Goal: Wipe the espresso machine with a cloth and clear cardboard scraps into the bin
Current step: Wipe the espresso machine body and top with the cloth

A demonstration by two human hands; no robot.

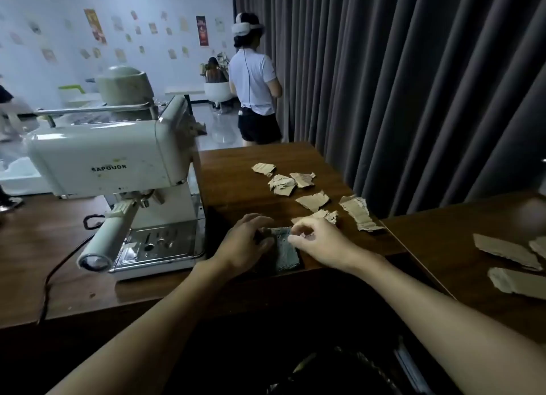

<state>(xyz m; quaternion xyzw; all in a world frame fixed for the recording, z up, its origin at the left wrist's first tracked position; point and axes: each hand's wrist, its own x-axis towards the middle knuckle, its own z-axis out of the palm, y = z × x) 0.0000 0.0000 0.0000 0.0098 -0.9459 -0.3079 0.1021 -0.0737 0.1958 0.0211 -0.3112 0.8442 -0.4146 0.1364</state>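
1. Bin (339,371), bottom centre of the frame: a dark opening below the tabletop edge, too dim to make out. It probably stands there so scraps can be swept straight in.
2. Left hand (245,241) and right hand (322,241), lower centre: both grasp the cloth (285,248). The left fingers curl over its left edge and the right pinches its upper edge, apparently gathering or folding it ready for wiping.
3. Cloth: grey-green and textured, lying flat at the near edge of the tabletop (236,173), just right of the machine.
4. Cardboard scraps (313,201), centre right: torn pieces strewn beyond the hands, none cleared yet. More scraps (508,251) lie at the right edge on an adjoining surface.
5. Espresso machine (118,164), centre left: pale body with visible specks, handle pointing toward the viewer. The front reads "SAPOUDR".
6. Curtain (413,84), upper right: dark, pleated.
7. Person (254,81) wearing a headset, upper centre, facing away. The wall posters are too small to read.
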